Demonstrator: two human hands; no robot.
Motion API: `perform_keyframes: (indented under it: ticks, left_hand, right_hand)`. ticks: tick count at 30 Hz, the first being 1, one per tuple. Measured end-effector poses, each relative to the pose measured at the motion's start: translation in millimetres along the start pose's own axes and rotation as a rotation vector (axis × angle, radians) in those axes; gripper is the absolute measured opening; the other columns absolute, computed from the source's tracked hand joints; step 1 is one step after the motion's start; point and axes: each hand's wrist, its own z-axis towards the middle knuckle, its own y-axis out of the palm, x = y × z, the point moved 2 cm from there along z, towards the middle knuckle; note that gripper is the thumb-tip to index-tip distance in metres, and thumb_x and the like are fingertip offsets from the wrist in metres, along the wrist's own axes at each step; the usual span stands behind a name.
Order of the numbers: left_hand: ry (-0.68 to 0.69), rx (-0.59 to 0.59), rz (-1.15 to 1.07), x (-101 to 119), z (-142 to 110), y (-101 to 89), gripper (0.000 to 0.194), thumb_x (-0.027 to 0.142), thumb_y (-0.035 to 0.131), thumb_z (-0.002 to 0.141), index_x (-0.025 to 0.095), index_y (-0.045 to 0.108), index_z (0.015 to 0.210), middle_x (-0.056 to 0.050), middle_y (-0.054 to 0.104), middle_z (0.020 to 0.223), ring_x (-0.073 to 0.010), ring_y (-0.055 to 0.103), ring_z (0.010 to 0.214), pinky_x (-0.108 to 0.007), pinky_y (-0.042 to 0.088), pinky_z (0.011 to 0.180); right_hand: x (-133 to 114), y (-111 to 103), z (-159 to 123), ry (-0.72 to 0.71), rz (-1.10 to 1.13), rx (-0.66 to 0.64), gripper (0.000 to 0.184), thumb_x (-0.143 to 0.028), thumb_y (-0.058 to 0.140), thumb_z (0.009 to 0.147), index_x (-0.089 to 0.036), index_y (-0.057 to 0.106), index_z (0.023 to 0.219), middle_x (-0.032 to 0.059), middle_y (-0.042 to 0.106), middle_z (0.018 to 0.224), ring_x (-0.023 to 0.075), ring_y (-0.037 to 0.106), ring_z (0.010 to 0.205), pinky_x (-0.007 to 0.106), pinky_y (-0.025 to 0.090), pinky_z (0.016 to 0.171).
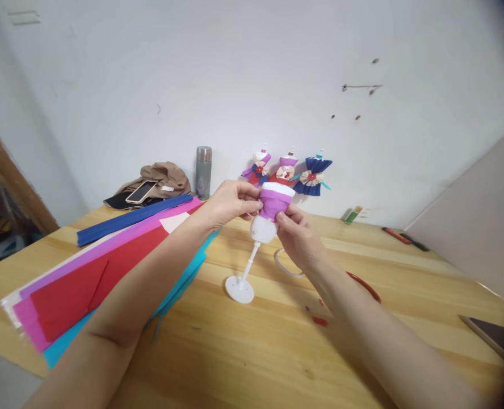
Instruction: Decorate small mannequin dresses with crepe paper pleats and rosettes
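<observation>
A small white dress form (264, 229) on a stand with a round base (239, 289) is tilted to the right in front of me. Purple crepe paper (276, 203) is wrapped about its upper body, with a white band along the top. At the left edge of the wrap, my left hand (235, 200) is closed, thumb and fingers pinching the paper. My right hand (297, 233) grips the right side at the waist, its thumb pressing on the paper. The fingertips behind the form are partly hidden.
Three dressed forms stand by the wall, one in a blue dress (315, 176). Crepe paper sheets (77, 278) lie at left, near a flask (204, 173), a phone (141, 192) and a brown cloth (167, 176). A tablet-like object (496, 339) lies at right; red-handled scissors (365, 286) are partly hidden.
</observation>
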Motion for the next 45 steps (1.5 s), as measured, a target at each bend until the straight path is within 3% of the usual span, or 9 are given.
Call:
perform_keyframes:
  ticks: [10,18,25,34,39,45]
  left_hand:
    - [0.024,-0.176,0.037,-1.9,-1.8,-13.9,0.017,0.016,0.077,0.069,0.010,0.078,0.085,-0.003,0.072,0.076,-0.0099,0.063,0.069,-0.021,0.051,0.066]
    - [0.007,-0.164,0.081,-0.7,-2.7,-11.3,0.005,0.016,0.072,0.073,0.013,0.075,0.075,0.000,0.067,0.068,-0.0092,0.060,0.062,-0.023,0.051,0.064]
    - [-0.010,-0.176,-0.004,-9.1,1.2,-9.2,0.009,0.019,0.074,0.072,0.011,0.072,0.073,-0.001,0.066,0.067,-0.0088,0.058,0.061,-0.021,0.050,0.062]
    - [-0.082,-0.102,-0.068,-14.9,0.5,-5.4,0.017,0.024,0.079,0.068,0.011,0.069,0.073,-0.001,0.066,0.068,-0.0104,0.060,0.063,-0.023,0.052,0.064]
    - [-0.038,-0.011,-0.041,-19.3,1.4,0.8,0.020,0.026,0.080,0.068,0.013,0.066,0.064,0.001,0.060,0.061,-0.0099,0.055,0.058,-0.021,0.050,0.059]
    - [0.001,0.028,-0.041,-20.7,2.1,2.5,0.019,0.028,0.082,0.063,0.014,0.069,0.062,0.000,0.063,0.066,-0.0101,0.056,0.058,-0.021,0.049,0.056]
  right_hand:
    - [-2.5,-10.1,0.1,-0.043,-0.207,-0.116,0.048,-0.065,0.081,0.073,-0.026,0.073,0.101,0.0062,0.078,0.103,0.0278,0.070,0.097,0.043,0.056,0.086]
    - [-2.3,-7.7,-0.7,-0.034,-0.201,-0.088,0.043,-0.063,0.079,0.076,-0.028,0.075,0.100,0.0059,0.078,0.106,0.0283,0.070,0.100,0.044,0.056,0.091]
    - [1.9,-8.2,-2.2,0.007,-0.180,-0.063,0.045,-0.064,0.076,0.079,-0.029,0.073,0.106,0.0058,0.077,0.111,0.0271,0.070,0.103,0.044,0.054,0.097]
    - [12.4,-16.9,-2.5,0.057,-0.171,-0.045,0.047,-0.063,0.075,0.081,-0.028,0.071,0.112,0.0067,0.076,0.117,0.0273,0.069,0.109,0.045,0.051,0.103]
    - [20.0,-21.4,-2.9,0.069,-0.180,-0.037,0.044,-0.064,0.071,0.085,-0.027,0.071,0.110,0.0066,0.075,0.115,0.0271,0.069,0.109,0.043,0.053,0.099]
    - [18.0,-22.3,-3.8,0.079,-0.182,-0.048,0.043,-0.064,0.070,0.085,-0.027,0.072,0.108,0.0070,0.075,0.114,0.0281,0.069,0.107,0.043,0.054,0.094]
